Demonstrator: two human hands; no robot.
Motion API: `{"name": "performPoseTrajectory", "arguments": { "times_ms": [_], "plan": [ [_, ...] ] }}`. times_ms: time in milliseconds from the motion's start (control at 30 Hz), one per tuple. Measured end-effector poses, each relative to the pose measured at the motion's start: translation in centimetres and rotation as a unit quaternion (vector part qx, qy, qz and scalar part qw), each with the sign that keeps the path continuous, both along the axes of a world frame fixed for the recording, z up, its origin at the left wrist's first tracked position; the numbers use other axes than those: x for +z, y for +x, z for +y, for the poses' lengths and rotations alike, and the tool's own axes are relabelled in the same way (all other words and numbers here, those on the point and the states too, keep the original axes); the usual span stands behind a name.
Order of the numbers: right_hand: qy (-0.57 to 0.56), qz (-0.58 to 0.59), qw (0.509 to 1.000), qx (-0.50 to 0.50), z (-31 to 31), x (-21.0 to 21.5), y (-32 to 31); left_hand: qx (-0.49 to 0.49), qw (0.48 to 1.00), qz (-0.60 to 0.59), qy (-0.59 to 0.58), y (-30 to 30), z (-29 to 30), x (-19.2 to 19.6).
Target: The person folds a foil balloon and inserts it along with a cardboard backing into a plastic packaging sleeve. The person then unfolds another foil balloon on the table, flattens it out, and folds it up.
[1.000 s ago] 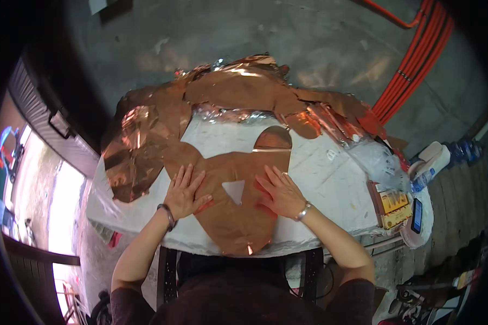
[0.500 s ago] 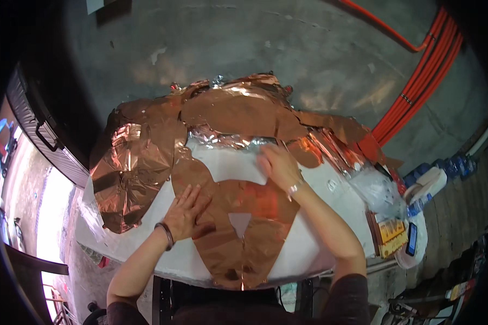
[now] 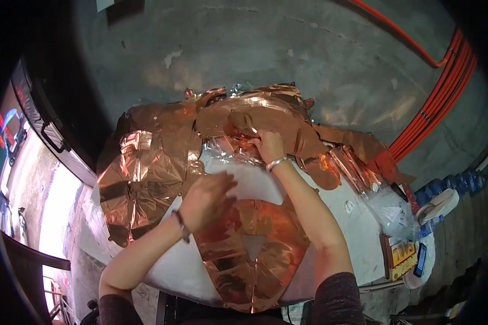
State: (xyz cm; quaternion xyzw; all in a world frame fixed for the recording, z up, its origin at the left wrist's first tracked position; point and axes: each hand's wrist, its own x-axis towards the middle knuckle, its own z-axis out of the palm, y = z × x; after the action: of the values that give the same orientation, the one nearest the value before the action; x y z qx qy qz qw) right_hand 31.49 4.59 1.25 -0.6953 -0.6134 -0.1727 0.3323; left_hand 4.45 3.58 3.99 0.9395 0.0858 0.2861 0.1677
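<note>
At 12 o'clock on the bench (image 3: 358, 254), the right hand (image 3: 271, 145) meets crumpled copper foil (image 3: 230, 150), fingers narrowed, grip unclear; the blurred left hand (image 3: 205, 201) hovers, fingers extended, at 10. A holed copper foil cutout (image 3: 279, 260) lies at 6. A light, fingertip-only pinch should limit creasing.

On the table (image 3: 366, 238), foil pile (image 3: 214, 122) behind, foil sheet (image 3: 281, 238) in front (plastic bag (image 3: 391, 210) at right).

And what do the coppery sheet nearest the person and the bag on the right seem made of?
Sheet: probably metallised film or foil, coppery and shiny, with reflections and creases. Bag: likely thin plastic, translucent and crumpled, with pale highlights.
</note>
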Motion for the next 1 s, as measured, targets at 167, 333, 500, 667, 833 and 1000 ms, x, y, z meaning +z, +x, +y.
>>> {"name": "performPoseTrajectory", "arguments": {
  "times_ms": [167,333,500,667,833,1000],
  "plan": [
    [-0.022,0.173,0.985,0.015,0.3,0.5,-1.0,0.023,0.991,-0.12,0.057,6.8,7.2,-1.5],
    [0.045,0.318,0.946,0.048,0.5,-1.5,1.4,0.162,0.965,-0.071,-0.193,11.5,9.0,0.4],
    [0.049,0.431,0.895,0.104,0.9,-1.9,1.3,0.269,0.951,-0.012,-0.152,15.0,9.5,0.1],
    [0.007,0.453,0.887,0.086,0.7,-1.5,0.7,0.175,0.849,-0.121,-0.483,15.6,13.1,-3.1],
    [0.073,0.618,0.776,0.103,0.7,-4.1,4.0,0.206,0.806,-0.13,-0.54,16.4,9.5,-1.1],
    [0.106,0.58,0.801,0.107,1.2,-2.3,1.8,0.238,0.722,-0.155,-0.631,14.7,8.8,1.5]
  ]
}}
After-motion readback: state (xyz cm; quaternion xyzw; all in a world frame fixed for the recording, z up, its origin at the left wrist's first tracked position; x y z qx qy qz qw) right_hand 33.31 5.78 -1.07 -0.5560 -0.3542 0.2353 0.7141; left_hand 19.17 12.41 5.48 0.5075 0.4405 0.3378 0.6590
